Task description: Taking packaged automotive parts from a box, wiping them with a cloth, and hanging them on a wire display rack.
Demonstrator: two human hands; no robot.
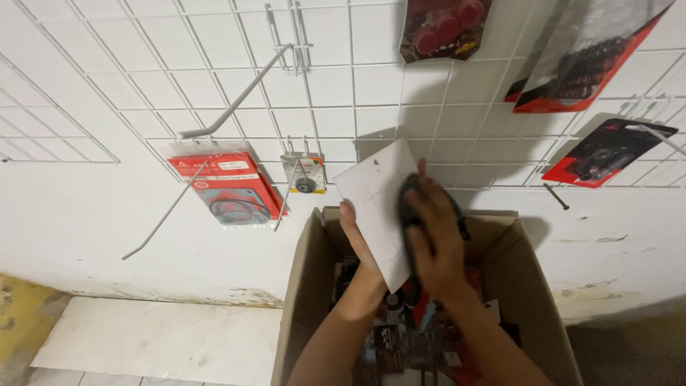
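Observation:
Both my hands are raised over an open cardboard box (306,271) and hold one carded packet (374,196), its plain white back toward me. My left hand (357,239) grips its left edge from below. My right hand (434,239) covers its right side, where a dark part in a clear blister shows between the fingers. The packet is tilted and sits just below the white wire grid (236,100) on the wall.
Long empty hooks (236,100) stick out of the grid at left. A red gasket packet (229,187) and a small bearing card (306,175) hang nearby; more red-and-black packets (586,64) hang upper right. The box holds several packets. A white slab (157,336) lies on the floor.

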